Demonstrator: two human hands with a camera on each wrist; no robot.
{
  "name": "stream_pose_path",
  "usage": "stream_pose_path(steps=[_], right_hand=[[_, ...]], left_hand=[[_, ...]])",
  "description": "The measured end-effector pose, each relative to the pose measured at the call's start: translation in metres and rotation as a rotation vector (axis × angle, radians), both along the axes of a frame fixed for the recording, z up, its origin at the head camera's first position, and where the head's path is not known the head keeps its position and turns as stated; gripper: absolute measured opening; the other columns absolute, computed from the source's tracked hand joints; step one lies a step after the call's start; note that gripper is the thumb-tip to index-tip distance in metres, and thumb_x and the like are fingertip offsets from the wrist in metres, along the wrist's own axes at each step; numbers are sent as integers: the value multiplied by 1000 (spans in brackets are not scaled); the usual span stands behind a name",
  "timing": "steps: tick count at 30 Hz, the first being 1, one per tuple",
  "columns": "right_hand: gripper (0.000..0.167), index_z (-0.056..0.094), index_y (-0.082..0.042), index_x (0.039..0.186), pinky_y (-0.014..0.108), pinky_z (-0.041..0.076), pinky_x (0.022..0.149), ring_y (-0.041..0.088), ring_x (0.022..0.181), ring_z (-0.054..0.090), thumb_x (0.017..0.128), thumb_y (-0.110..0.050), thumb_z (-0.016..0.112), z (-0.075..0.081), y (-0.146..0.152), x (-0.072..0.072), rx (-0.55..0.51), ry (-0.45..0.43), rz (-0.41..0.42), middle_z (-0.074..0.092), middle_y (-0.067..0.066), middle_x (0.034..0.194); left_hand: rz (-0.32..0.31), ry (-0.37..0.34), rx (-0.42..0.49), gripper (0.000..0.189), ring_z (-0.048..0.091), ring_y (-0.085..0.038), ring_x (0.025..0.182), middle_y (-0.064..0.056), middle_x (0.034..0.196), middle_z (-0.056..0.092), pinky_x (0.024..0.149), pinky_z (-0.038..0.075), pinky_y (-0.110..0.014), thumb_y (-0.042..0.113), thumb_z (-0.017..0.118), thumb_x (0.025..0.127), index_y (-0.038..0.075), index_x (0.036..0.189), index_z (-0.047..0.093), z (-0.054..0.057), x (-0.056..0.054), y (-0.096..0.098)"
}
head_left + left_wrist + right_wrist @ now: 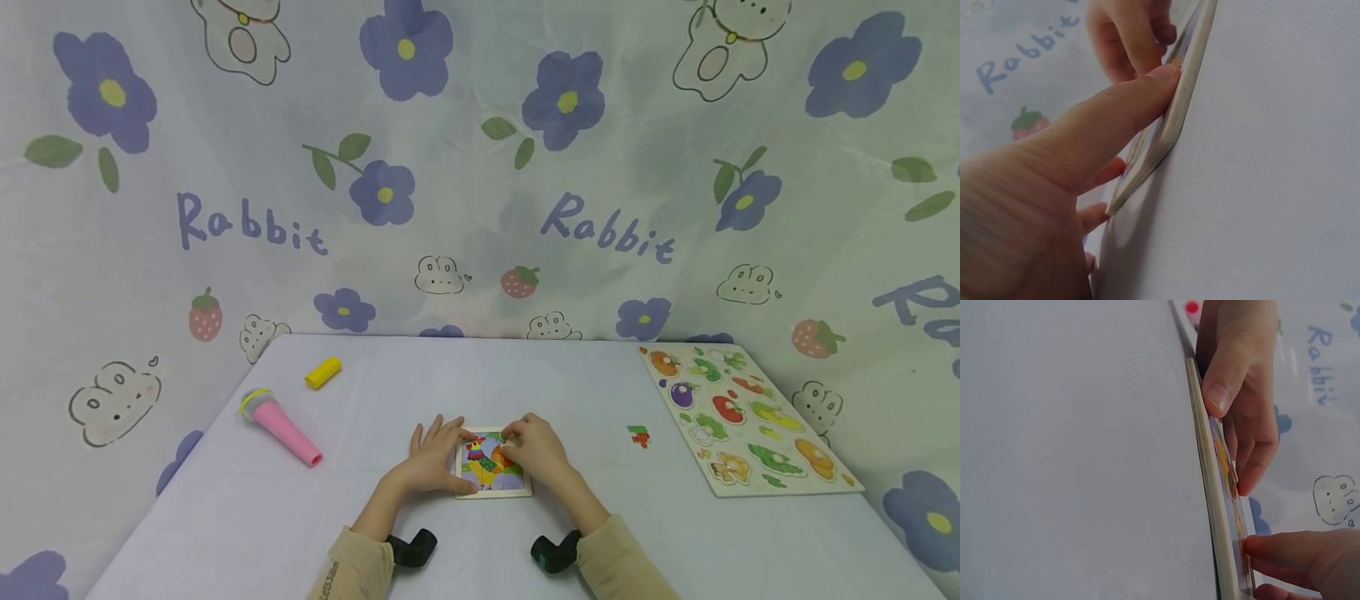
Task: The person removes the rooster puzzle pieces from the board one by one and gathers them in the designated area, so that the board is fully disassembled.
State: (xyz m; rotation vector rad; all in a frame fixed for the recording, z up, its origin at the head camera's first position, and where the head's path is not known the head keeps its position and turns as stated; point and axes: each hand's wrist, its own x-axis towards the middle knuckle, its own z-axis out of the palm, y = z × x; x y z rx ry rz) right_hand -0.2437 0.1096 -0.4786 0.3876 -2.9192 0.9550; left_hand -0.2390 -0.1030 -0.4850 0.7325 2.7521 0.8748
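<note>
A: Biggest first?

B: Curtain (480, 167). Top half of frame plus both sides. Purple flowers, bunnies, strawberries, "Rabbit" lettering. Then table (457, 542), white, lower half.

A: Next?

B: Veg board (742, 433), right side of frame, flat on table, full of vegetable pieces. After that, tan sleeves (622, 558), bottom edge.

A: And puzzle?

B: Puzzle (491, 468), lower centre, flat on table between both hands. Rooster picture, pale frame.

A: Left hand (433, 458)?

B: At puzzle's left side. Fingers spread, mostly extended. Thumb down on near edge, index at far edge.

A: Right hand (536, 447)?

B: Over puzzle's upper right corner. Fingers bent, tips bunched at the surface. Pinching a piece or not: cannot tell.

A: Smaller stuff?

B: Mic (283, 427), pink with grey-yellow head, lower left, slanted. Black wrist mounts (557, 552), bottom centre. Yellow block (323, 372), left, just above mic. Last, red-green bit (639, 436), right of centre, between right hand and veg board. One piece or two: cannot tell.
</note>
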Motion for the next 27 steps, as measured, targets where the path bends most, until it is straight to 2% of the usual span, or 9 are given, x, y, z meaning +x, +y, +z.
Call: stream_pose_path(steps=[3, 11, 15, 21, 27], right_hand=[[14, 69, -11, 87, 28, 42, 64, 14, 74, 49, 77, -20, 72, 0, -1, -1, 14, -14, 1, 55, 3, 87], [15, 63, -10, 85, 32, 43, 70, 16, 78, 50, 76, -16, 73, 3, -1, -1, -29, -19, 19, 55, 3, 87], [15, 60, -11, 81, 28, 40, 64, 14, 72, 46, 75, -14, 74, 5, -1, -1, -50, -6, 42, 54, 1, 81], [15, 58, -10, 79, 24, 37, 57, 12, 65, 44, 78, -15, 72, 6, -2, -2, -111, -24, 61, 53, -2, 74], [10, 63, -10, 86, 23, 44, 58, 9, 65, 53, 80, -13, 71, 4, 0, -3, -208, -65, 50, 62, -2, 77]], left_hand=[[-1, -4, 7, 72, 5, -46, 137, -16, 148, 27, 102, -5, -66, 43, 79, 66, 16, 126, 49, 0, -1, 0], [1, -24, 23, 72, 4, -47, 137, -16, 149, 26, 102, -7, -65, 40, 80, 66, 15, 125, 49, 4, 1, 0], [-1, -29, 26, 71, 3, -47, 137, -17, 149, 26, 102, -7, -65, 39, 81, 66, 15, 125, 49, 5, 1, 1], [4, -25, 23, 70, 4, -47, 137, -16, 149, 26, 102, -7, -66, 40, 80, 66, 16, 124, 49, 5, 1, 0], [-3, -29, 26, 70, 3, -47, 137, -16, 149, 26, 102, -7, -66, 40, 80, 66, 16, 124, 49, 5, 2, 1]])
